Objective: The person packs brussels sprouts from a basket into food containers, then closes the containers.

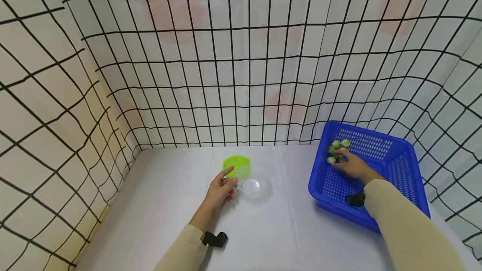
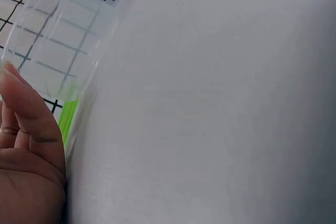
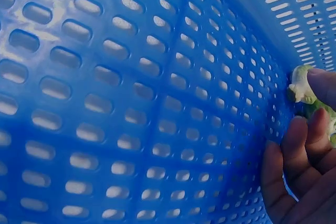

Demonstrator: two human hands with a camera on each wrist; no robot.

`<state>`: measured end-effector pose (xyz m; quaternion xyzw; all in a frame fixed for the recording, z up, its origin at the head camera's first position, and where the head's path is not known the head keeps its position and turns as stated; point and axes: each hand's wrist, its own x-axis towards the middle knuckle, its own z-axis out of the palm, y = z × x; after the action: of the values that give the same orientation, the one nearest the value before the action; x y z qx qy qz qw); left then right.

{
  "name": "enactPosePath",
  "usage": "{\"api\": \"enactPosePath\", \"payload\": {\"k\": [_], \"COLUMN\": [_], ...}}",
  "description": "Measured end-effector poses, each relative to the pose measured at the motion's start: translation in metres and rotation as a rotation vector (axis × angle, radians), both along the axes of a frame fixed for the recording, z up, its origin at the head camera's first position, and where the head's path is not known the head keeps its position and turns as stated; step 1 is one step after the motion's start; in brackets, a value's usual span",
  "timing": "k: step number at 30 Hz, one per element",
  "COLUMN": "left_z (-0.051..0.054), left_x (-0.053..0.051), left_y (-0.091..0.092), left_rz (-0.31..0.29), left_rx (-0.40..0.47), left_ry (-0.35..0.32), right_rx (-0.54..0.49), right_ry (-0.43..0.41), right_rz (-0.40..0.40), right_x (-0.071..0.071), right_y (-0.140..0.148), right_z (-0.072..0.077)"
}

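In the head view, my left hand (image 1: 218, 191) is beside a clear round bowl (image 1: 251, 186), index finger extended and thumb at the bowl's rim. The left wrist view shows the thumb of this hand (image 2: 31, 150) against the rim of the clear bowl (image 2: 58, 40). A bright green bowl-like piece (image 1: 236, 163) lies just behind the clear one. My right hand (image 1: 352, 165) reaches into a blue basket (image 1: 320, 202), thumb and fingers spread around small green-white sprouts (image 1: 336, 144). In the right wrist view, the thumb of my hand (image 3: 310, 166) touches a sprout (image 3: 300, 85); no firm grip shows.
The blue basket stands at the right of the white table (image 1: 263, 237), its perforated wall (image 3: 131, 77) filling much of the right wrist view. Black netting (image 1: 248, 60) over white cloth encloses the back and both sides. Each wrist wears a small black device (image 1: 215, 239).
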<state>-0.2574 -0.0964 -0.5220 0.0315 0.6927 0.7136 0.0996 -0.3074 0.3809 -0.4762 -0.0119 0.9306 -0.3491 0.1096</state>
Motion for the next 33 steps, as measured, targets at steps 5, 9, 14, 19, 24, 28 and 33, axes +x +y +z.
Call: {"api": "enactPosePath", "payload": {"k": [5,9,14,19,24,28,33], "left_z": [-0.004,-0.006,-0.008,-0.011,-0.012,-0.012,-0.014], "left_x": [0.000,0.000,0.001,0.001,0.002,0.003,0.002], "left_y": [0.002,0.004,0.003,0.001,0.002,0.003,0.003], "left_rz": [-0.017,-0.036,-0.016,-0.014,-0.010,0.014,0.046], "left_rx": [0.043,0.059,0.060,0.073,0.082,0.082,0.076], "left_ry": [0.015,0.045,0.046,0.038,0.043,0.056,0.080], "right_rx": [0.101,0.136,0.183,0.229,0.270,0.281,0.268], "right_ry": [0.060,0.095,0.098,0.102,0.105,0.087,0.098], "right_rz": [0.014,0.025,0.032,0.039,0.044,0.038,0.038], "right_x": [-0.007,-0.007,-0.009,-0.014,-0.018,-0.021,-0.020], "right_y": [0.000,-0.002,-0.007,-0.009,-0.008,-0.008,-0.009], "right_z": [-0.008,-0.009,-0.008,-0.011,-0.017,-0.019,-0.018]}}
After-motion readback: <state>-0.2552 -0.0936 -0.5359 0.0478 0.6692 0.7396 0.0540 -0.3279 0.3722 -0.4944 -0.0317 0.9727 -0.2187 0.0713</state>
